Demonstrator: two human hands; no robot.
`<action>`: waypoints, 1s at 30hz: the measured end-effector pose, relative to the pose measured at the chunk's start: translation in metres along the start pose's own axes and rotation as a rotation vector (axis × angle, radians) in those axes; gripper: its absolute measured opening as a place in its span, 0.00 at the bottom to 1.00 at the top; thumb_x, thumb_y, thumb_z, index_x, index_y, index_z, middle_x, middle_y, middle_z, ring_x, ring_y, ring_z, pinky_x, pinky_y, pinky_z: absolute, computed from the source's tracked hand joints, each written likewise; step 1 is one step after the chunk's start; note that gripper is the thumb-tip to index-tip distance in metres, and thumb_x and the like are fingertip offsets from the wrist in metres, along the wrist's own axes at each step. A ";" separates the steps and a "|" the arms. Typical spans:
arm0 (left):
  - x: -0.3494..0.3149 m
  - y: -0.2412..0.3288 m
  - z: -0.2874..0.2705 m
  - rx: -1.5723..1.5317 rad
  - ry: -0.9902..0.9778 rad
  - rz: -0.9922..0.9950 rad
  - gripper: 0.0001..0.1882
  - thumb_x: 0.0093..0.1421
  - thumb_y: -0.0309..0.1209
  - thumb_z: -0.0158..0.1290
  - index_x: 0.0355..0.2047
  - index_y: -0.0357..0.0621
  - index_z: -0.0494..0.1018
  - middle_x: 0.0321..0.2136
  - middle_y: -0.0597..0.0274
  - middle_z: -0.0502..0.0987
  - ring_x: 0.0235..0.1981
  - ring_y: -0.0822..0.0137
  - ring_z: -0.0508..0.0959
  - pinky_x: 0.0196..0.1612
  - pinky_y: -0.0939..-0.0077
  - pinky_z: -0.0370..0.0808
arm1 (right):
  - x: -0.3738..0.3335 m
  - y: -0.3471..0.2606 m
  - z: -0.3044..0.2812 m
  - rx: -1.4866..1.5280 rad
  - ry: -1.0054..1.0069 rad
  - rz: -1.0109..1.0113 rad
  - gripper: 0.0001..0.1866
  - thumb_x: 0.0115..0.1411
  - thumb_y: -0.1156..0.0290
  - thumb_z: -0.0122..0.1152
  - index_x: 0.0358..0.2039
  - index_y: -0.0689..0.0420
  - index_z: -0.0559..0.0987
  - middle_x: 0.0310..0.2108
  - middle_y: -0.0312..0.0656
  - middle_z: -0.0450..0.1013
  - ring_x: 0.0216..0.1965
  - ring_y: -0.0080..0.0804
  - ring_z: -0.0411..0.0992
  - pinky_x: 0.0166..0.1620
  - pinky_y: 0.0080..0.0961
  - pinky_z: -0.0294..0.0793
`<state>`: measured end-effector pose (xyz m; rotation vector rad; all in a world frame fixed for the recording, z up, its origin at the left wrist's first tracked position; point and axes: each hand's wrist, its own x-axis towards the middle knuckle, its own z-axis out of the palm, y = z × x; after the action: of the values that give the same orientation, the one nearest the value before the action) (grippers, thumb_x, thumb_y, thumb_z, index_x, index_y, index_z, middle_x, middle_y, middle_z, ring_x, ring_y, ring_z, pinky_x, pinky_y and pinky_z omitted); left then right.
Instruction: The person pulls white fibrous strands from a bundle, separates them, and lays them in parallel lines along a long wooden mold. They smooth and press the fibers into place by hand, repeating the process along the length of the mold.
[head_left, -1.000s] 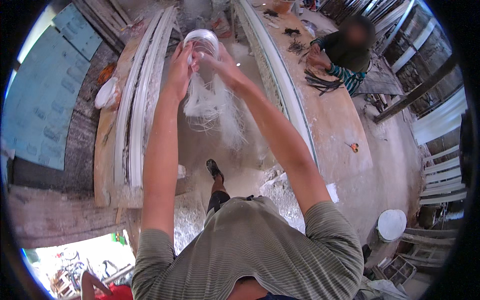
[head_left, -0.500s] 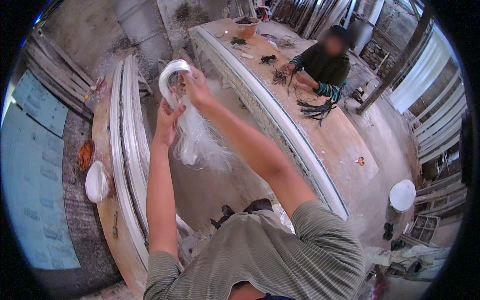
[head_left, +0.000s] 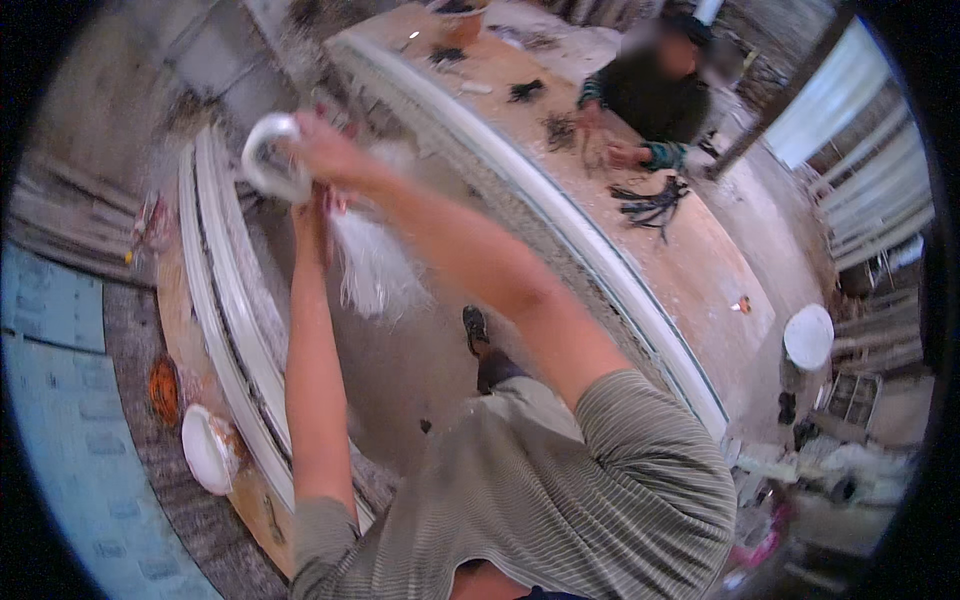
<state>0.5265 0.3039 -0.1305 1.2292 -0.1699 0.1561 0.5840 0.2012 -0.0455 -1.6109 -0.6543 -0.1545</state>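
A bundle of glossy white fibre strands hangs from my hands over the gap between two benches. Its upper end bends into a thick loop to the left of my hands. My right hand grips the bundle beside that loop, its fingers smeared by motion. Just below, my left hand closes round the strands, partly hidden behind my right wrist. The loose ends fan out below.
Long white mouldings line the left bench and the right table. Across it, a person handles dark strands beside a dark fibre bunch. A white bowl and orange bowl sit left; a white bucket stands right.
Both my hands and the bundle have moved left in the view, and the loop now points left. A dark shoe has come forward on the floor. The view has shifted.
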 end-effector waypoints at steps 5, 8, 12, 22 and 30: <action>0.069 0.022 -0.017 -0.043 0.178 -0.020 0.14 0.66 0.41 0.55 0.36 0.42 0.73 0.23 0.68 0.67 0.23 0.70 0.69 0.40 0.59 0.81 | 0.041 0.042 -0.048 0.248 0.047 0.062 0.38 0.51 0.54 0.75 0.56 0.64 0.70 0.50 0.52 0.72 0.51 0.41 0.71 0.54 0.35 0.72; 0.121 0.035 -0.034 -0.106 0.204 -0.001 0.12 0.68 0.40 0.52 0.38 0.43 0.72 0.22 0.69 0.63 0.24 0.70 0.68 0.40 0.60 0.78 | 0.035 0.100 -0.081 0.314 0.143 0.222 0.30 0.53 0.54 0.73 0.49 0.61 0.75 0.42 0.43 0.74 0.43 0.32 0.73 0.46 0.30 0.73; 0.196 0.058 -0.070 -0.160 0.249 0.052 0.10 0.68 0.36 0.52 0.40 0.42 0.71 0.22 0.68 0.63 0.24 0.71 0.67 0.40 0.62 0.76 | -0.006 0.223 -0.091 0.550 -0.070 0.805 0.28 0.62 0.42 0.56 0.38 0.59 0.79 0.30 0.39 0.74 0.31 0.28 0.72 0.39 0.27 0.72; 0.303 0.080 -0.151 -0.297 0.396 0.153 0.10 0.67 0.36 0.53 0.41 0.44 0.69 0.23 0.68 0.63 0.26 0.69 0.66 0.46 0.56 0.75 | 0.121 0.328 0.069 1.750 -0.183 1.223 0.73 0.49 0.22 0.51 0.69 0.68 0.28 0.71 0.63 0.32 0.73 0.53 0.36 0.68 0.62 0.46; 0.361 0.123 -0.297 -0.361 0.367 0.308 0.09 0.67 0.37 0.54 0.39 0.48 0.69 0.22 0.69 0.63 0.27 0.69 0.68 0.49 0.57 0.75 | 0.323 0.472 0.171 1.758 0.420 0.992 0.39 0.58 0.42 0.61 0.58 0.61 0.69 0.50 0.51 0.73 0.46 0.43 0.73 0.49 0.45 0.76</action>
<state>0.8668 0.6340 -0.0370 0.7928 -0.0613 0.5888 1.0368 0.4618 -0.3336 -0.0005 0.4245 0.6501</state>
